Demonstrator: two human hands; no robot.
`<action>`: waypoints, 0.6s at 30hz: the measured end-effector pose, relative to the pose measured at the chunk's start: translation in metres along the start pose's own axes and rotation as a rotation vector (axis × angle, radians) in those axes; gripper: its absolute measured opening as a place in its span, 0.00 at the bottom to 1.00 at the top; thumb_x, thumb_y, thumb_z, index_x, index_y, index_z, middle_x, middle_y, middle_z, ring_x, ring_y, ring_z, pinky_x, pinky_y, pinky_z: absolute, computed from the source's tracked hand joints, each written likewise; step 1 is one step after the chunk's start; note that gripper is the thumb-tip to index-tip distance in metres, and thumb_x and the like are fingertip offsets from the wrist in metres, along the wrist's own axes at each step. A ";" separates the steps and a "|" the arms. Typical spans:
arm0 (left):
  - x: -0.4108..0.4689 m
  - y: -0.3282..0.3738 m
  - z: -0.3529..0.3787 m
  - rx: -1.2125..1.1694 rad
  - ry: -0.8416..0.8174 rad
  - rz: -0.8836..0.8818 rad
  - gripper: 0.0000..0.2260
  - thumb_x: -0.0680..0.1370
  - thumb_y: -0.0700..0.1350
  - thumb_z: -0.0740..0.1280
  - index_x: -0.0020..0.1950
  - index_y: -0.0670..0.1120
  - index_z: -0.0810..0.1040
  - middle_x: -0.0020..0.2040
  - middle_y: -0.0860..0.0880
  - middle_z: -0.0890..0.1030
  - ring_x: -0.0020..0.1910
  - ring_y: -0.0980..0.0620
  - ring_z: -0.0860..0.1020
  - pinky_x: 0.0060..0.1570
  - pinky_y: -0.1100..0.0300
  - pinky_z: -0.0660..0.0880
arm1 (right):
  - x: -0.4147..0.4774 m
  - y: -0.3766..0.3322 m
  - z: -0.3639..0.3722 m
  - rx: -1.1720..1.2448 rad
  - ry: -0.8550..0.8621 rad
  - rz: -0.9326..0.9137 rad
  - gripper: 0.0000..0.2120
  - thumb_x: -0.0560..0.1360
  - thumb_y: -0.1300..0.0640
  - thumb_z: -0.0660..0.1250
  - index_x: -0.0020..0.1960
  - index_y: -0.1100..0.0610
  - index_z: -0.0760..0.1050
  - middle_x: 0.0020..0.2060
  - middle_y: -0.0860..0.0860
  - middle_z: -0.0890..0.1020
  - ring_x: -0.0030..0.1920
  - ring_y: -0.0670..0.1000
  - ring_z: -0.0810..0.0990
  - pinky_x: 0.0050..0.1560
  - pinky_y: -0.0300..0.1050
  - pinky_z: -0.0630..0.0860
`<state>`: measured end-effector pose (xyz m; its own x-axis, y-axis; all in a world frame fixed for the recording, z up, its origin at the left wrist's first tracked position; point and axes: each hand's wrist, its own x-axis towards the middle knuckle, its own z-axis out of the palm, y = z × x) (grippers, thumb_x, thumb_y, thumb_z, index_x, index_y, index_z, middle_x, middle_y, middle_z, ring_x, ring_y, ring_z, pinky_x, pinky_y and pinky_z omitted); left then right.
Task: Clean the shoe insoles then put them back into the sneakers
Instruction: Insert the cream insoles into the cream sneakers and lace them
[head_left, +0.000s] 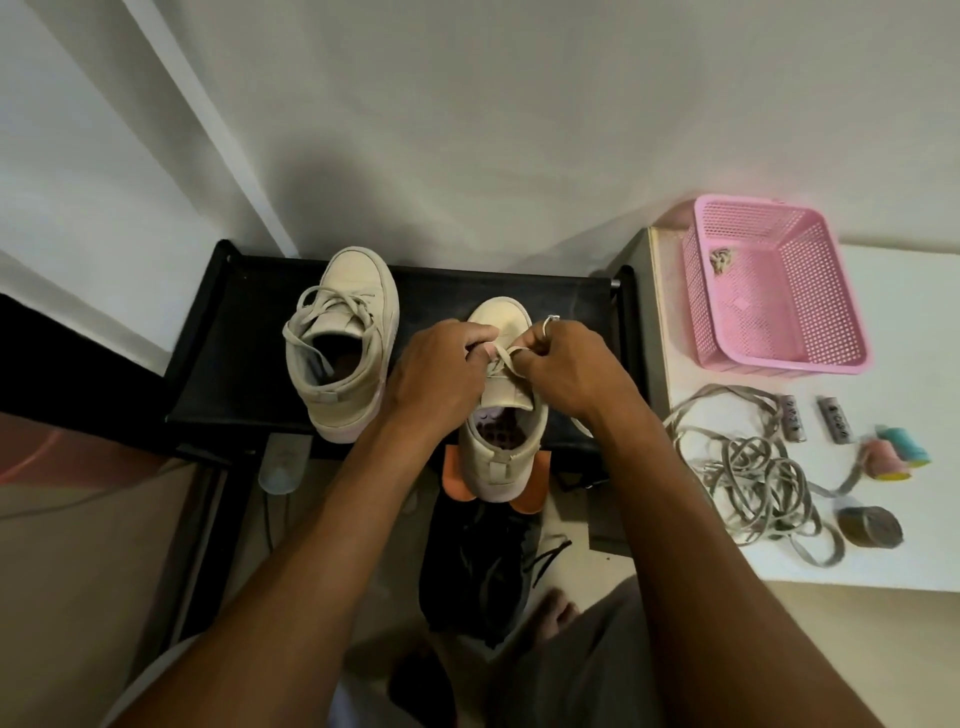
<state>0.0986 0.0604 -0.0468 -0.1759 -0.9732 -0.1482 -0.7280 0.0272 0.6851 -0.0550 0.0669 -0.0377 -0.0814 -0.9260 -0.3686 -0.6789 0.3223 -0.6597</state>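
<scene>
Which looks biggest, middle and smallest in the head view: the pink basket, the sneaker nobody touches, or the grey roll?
1. pink basket
2. untouched sneaker, somewhat smaller
3. grey roll, by far the smallest

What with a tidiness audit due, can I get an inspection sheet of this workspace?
Surface: black shelf, white table beside it.
Job's things: far sneaker laced, standing free; near sneaker, perforated insole inside, orange pieces under its heel.
Clutter: pink basket, tangled grey laces, small rolls on the table.
Hands: left hand and right hand both pinch the near sneaker's lace.
Cables: possibly a thin cord under the shelf; unclear.
Surroundings: pale wall; dark shoes and a bare foot on the floor.
</scene>
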 end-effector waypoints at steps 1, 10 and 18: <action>0.000 0.000 -0.002 -0.017 -0.001 -0.004 0.13 0.83 0.47 0.65 0.68 0.50 0.80 0.66 0.50 0.80 0.64 0.53 0.77 0.57 0.63 0.69 | 0.000 0.000 -0.001 0.019 0.007 0.004 0.04 0.79 0.55 0.68 0.47 0.52 0.82 0.42 0.49 0.84 0.43 0.48 0.82 0.45 0.43 0.79; 0.005 0.001 0.008 -0.041 0.034 -0.166 0.09 0.85 0.47 0.59 0.60 0.50 0.77 0.53 0.52 0.80 0.49 0.55 0.76 0.39 0.65 0.67 | -0.006 0.002 -0.009 0.152 0.123 0.072 0.12 0.76 0.54 0.68 0.40 0.61 0.81 0.33 0.53 0.84 0.36 0.51 0.84 0.38 0.51 0.82; 0.005 -0.001 0.002 -0.143 -0.025 -0.144 0.13 0.85 0.43 0.56 0.66 0.53 0.75 0.56 0.53 0.81 0.55 0.55 0.78 0.46 0.65 0.71 | -0.008 -0.004 -0.016 0.244 0.023 0.120 0.12 0.75 0.52 0.63 0.45 0.56 0.83 0.40 0.53 0.86 0.43 0.57 0.85 0.49 0.63 0.83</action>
<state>0.0967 0.0558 -0.0497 -0.0943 -0.9586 -0.2685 -0.6455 -0.1465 0.7496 -0.0630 0.0702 -0.0218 -0.1689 -0.8819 -0.4402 -0.4675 0.4648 -0.7519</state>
